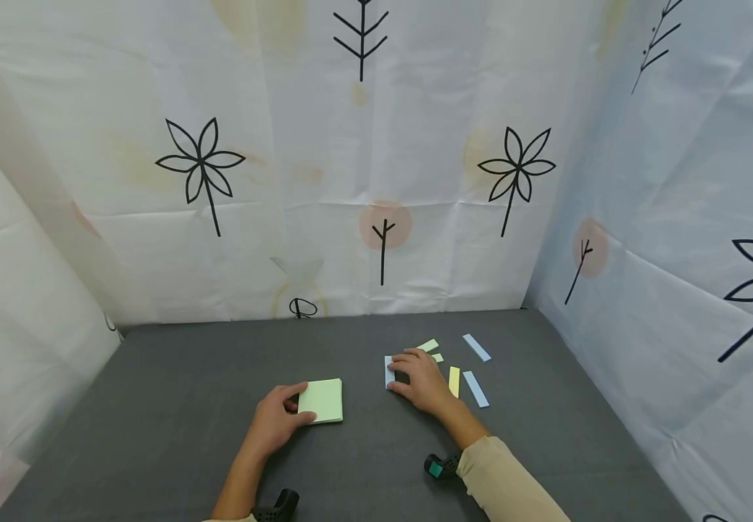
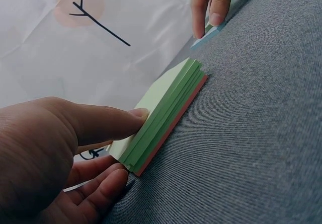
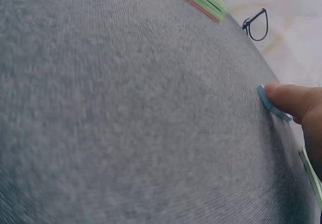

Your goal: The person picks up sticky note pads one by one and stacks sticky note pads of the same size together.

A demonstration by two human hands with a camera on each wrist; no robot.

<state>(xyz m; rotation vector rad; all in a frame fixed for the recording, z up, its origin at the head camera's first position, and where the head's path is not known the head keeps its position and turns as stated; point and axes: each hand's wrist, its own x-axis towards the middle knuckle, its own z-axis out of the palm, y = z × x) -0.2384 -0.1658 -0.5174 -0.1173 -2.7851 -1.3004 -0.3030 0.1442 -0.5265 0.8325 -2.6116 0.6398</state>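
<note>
On the grey counter (image 1: 174, 406) sits a pad of pale green sticky notes (image 1: 321, 399), and everything else lies to the right of that pad. The left hand (image 1: 276, 420) holds the pad at its left edge, the thumb pressed against the stacked sheets and the other fingers (image 2: 100, 189) curled low beside it. Just right of the pad, the right hand (image 1: 420, 377) lies over a light blue paper strip (image 1: 388, 371), its fingers bent down and pressing the strip's end to the counter. Beyond that hand, further from the pad, loose strips are scattered: two green ones (image 1: 427, 346), a yellow one (image 1: 454, 381) and two more blue ones (image 1: 476, 347). White printed sheets (image 1: 363, 167) hang behind and to both sides.
</note>
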